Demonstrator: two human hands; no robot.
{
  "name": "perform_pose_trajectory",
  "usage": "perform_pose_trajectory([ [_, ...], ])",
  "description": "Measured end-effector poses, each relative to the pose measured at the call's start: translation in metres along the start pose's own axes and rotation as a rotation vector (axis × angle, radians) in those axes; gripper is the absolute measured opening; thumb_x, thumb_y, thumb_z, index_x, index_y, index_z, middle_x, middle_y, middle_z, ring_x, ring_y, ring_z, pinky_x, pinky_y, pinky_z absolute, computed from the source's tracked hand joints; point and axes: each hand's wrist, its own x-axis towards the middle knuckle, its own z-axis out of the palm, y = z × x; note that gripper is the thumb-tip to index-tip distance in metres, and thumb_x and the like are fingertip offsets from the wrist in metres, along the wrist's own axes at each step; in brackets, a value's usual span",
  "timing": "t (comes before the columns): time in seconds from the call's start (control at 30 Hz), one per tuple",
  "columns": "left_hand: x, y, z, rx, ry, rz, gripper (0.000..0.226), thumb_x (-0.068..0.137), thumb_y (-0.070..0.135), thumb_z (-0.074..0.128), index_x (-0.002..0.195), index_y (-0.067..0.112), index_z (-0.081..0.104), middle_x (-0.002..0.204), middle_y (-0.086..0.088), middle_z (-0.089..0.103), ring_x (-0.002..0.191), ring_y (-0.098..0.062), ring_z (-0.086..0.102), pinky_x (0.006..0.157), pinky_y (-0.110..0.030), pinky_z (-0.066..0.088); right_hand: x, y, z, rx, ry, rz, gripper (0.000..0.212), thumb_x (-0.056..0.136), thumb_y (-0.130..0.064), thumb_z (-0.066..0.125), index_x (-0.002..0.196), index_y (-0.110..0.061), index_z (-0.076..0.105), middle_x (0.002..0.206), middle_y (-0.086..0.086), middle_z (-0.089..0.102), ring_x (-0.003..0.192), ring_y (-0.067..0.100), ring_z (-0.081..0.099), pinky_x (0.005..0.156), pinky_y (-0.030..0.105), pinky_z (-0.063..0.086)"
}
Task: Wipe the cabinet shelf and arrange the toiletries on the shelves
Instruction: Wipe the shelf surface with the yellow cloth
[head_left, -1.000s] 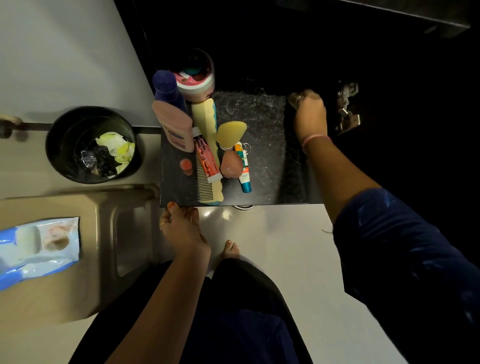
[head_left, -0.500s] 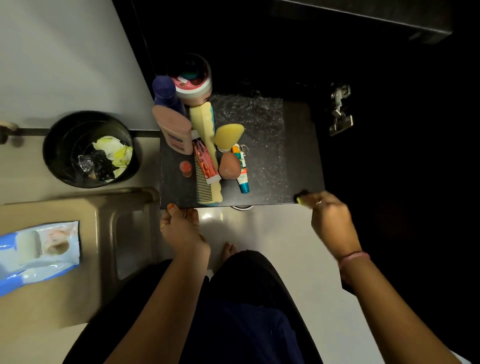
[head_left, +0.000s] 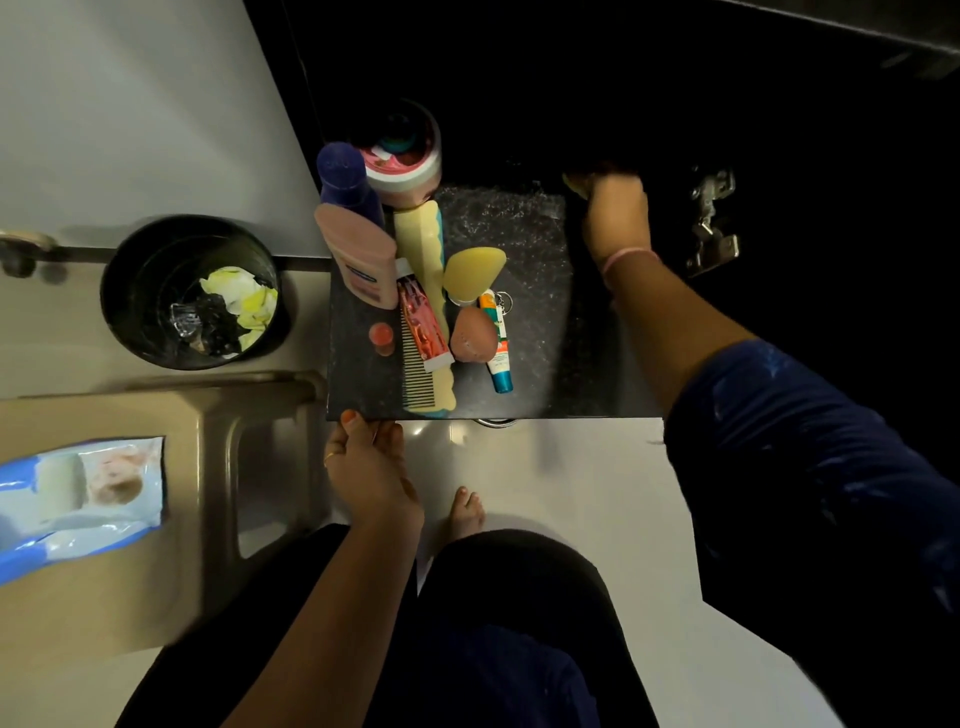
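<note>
The shelf (head_left: 540, 322) is dark and wet. The toiletries (head_left: 415, 291) sit bunched near the left hand (head_left: 371, 467), leaving bare room to wipe. That hand's grip pinches the front edge, steadying it. The right hand (head_left: 615, 218), at the back, curls on a yellowish wipe (head_left: 574, 182).

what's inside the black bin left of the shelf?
Inside the black bin: crumpled yellow-white wipes, a clear wrapper and something dark. Whatever lies under that pile is covered.
</note>
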Motion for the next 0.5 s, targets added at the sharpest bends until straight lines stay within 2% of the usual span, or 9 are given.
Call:
perform_pose_trajectory([
  [0.07,0.000,0.000,0.001,-0.004,0.011,0.001,0.010,0.098,0.023,0.044,0.095,0.023,0.054,0.088,0.003,0.064,0.078,-0.007,0.062,0.078,-0.025,0.052,-0.040,0.000,0.002,0.098,0.057,0.026,0.027,0.092,-0.007,0.046,0.111,-0.008,0.066,0.116,0.016,0.063,0.110,0.027,0.059,0.095,0.025,0.044],
  [0.13,0.000,0.000,0.003,-0.016,0.021,0.003,0.011,0.099,0.022,0.044,0.094,0.022,0.054,0.087,0.002,0.063,0.075,-0.007,0.061,0.075,-0.024,0.052,-0.097,0.001,0.006,0.135,0.143,-0.053,0.031,0.087,-0.006,0.044,0.105,-0.009,0.069,0.108,0.014,0.065,0.101,0.026,0.061,0.088,0.018,0.040],
  [0.2,-0.001,0.000,0.005,-0.036,0.028,-0.009,0.012,0.099,0.021,0.043,0.096,0.020,0.055,0.088,0.002,0.063,0.076,-0.007,0.062,0.075,-0.024,0.053,-0.160,0.009,0.010,0.109,0.151,-0.200,0.038,0.080,0.008,0.048,0.109,-0.006,0.068,0.107,0.016,0.067,0.095,0.031,0.062,0.089,0.024,0.043],
  [0.23,-0.001,0.001,0.006,-0.046,0.025,-0.012,0.011,0.099,0.021,0.043,0.099,0.019,0.055,0.090,0.001,0.063,0.077,-0.008,0.062,0.076,-0.025,0.053,-0.191,0.014,0.011,0.106,0.125,-0.219,0.043,0.076,0.015,0.054,0.112,-0.006,0.067,0.108,0.015,0.067,0.094,0.032,0.063,0.090,0.029,0.048],
  [0.33,0.000,0.001,0.005,-0.050,0.007,-0.008,0.015,0.099,0.021,0.043,0.109,0.016,0.052,0.093,0.000,0.063,0.080,-0.009,0.062,0.081,-0.028,0.052,-0.258,0.027,0.009,0.030,-0.008,-0.201,0.060,0.063,0.025,0.064,0.114,-0.007,0.067,0.107,0.011,0.068,0.093,0.030,0.066,0.079,0.036,0.058],
  [0.43,-0.001,0.001,0.005,-0.039,0.004,-0.008,0.012,0.099,0.021,0.043,0.103,0.018,0.053,0.091,0.000,0.064,0.081,-0.010,0.063,0.084,-0.030,0.052,-0.269,0.036,-0.008,-0.026,-0.058,-0.307,0.046,0.064,0.019,0.068,0.104,-0.004,0.071,0.101,0.012,0.069,0.090,0.030,0.067,0.073,0.033,0.059],
  [0.5,-0.001,0.001,0.005,-0.034,0.015,-0.014,0.013,0.098,0.021,0.044,0.106,0.016,0.053,0.092,-0.001,0.064,0.084,-0.013,0.063,0.087,-0.034,0.051,-0.245,0.030,-0.028,0.051,0.013,-0.302,0.032,0.077,0.010,0.061,0.104,-0.004,0.071,0.101,0.011,0.068,0.089,0.027,0.064,0.082,0.027,0.052],
])
